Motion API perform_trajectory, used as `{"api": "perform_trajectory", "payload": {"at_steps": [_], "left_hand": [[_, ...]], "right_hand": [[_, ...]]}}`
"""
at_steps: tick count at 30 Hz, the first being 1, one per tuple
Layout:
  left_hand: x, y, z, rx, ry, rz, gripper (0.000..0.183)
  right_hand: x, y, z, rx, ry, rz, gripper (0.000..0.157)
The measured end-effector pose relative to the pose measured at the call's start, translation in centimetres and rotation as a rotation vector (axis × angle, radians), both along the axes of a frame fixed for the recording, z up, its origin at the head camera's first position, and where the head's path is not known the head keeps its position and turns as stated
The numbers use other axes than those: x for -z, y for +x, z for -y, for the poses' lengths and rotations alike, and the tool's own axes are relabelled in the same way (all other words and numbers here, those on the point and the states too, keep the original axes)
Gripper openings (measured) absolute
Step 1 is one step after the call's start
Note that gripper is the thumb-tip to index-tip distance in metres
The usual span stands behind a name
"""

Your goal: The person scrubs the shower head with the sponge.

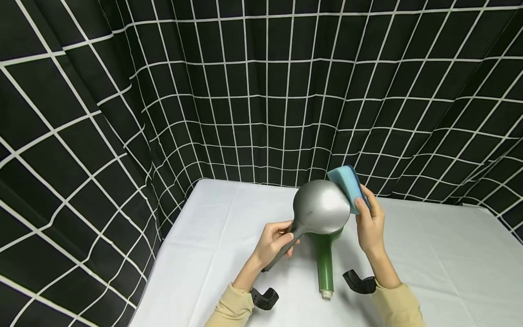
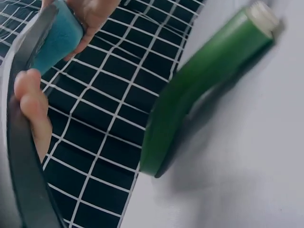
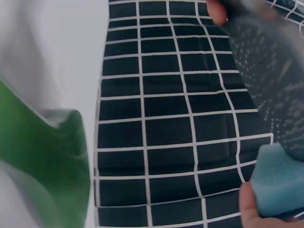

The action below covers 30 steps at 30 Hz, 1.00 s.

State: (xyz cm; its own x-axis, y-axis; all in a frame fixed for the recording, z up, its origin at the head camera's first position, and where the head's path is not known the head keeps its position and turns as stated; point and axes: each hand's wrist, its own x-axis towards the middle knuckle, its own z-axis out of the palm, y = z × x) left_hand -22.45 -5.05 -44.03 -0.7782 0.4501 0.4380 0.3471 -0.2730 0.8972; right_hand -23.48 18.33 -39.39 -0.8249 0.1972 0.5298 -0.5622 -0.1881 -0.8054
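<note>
In the head view my left hand [image 1: 271,245] grips the dark handle of a silver-grey shower head [image 1: 318,206], its smooth rounded back turned up. The right wrist view catches the shower head's nozzle face [image 3: 268,71], dotted with small holes. A light-blue sponge [image 1: 345,181] with a dark-blue layer is pinched between thumb and fingers of my right hand [image 1: 371,225]. That sponge sits against the right edge of the shower head. Below them lies a green shower head [image 1: 324,265] with a white end; its far part is hidden behind the grey one.
A white cloth covers the table [image 1: 433,254]. Black curtains [image 1: 269,109] with a white grid rise behind it and along the left side. Black curved mounts [image 1: 265,299] sit at both wrists, beside beige sleeves [image 1: 398,304].
</note>
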Motion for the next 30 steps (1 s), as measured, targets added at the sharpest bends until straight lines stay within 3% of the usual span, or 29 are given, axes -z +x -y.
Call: {"api": "perform_trajectory", "payload": {"at_steps": [3, 6, 9, 11, 13, 15, 20, 23, 26, 30], "left_hand": [[0.1, 0.0, -0.2, -0.124, -0.055, -0.077, 0.039], [0.2, 0.0, -0.3, -0.251, -0.148, -0.218, 0.04], [0.2, 0.1, -0.2, -0.35, -0.275, -0.393, 0.041], [0.1, 0.2, -0.2, -0.398, -0.375, -0.506, 0.041], [0.0, 0.3, -0.1, -0.422, -0.456, -0.581, 0.04], [-0.1, 0.4, -0.2, -0.442, -0.526, -0.65, 0.039], [-0.2, 0.5, -0.2, -0.527, -0.644, -0.803, 0.037], [-0.2, 0.4, -0.2, -0.599, -0.686, -0.91, 0.035], [-0.1, 0.2, -0.2, -0.662, -0.682, -0.997, 0.033], [0.0, 0.1, -0.2, -0.732, -0.66, -1.047, 0.03]], "right_hand": [[0.8, 0.5, -0.1, 0.035, 0.011, 0.083, 0.036], [1.5, 0.8, -0.4, 0.09, 0.047, 0.184, 0.037], [1.3, 0.7, -0.6, 0.2, 0.155, 0.271, 0.038], [0.8, 0.5, -0.7, 0.286, 0.273, 0.274, 0.037], [0.0, 0.3, -0.7, 0.359, 0.383, 0.225, 0.035], [-0.8, 0.3, -0.5, 0.398, 0.463, 0.118, 0.031], [-3.1, 1.1, 0.7, 0.329, 0.525, -0.261, 0.027], [-3.4, 1.4, 0.9, 0.304, 0.5, -0.343, 0.026], [-2.3, 1.2, 0.5, 0.376, 0.473, -0.219, 0.028], [-0.6, 0.9, -0.4, 0.479, 0.532, 0.098, 0.032]]}}
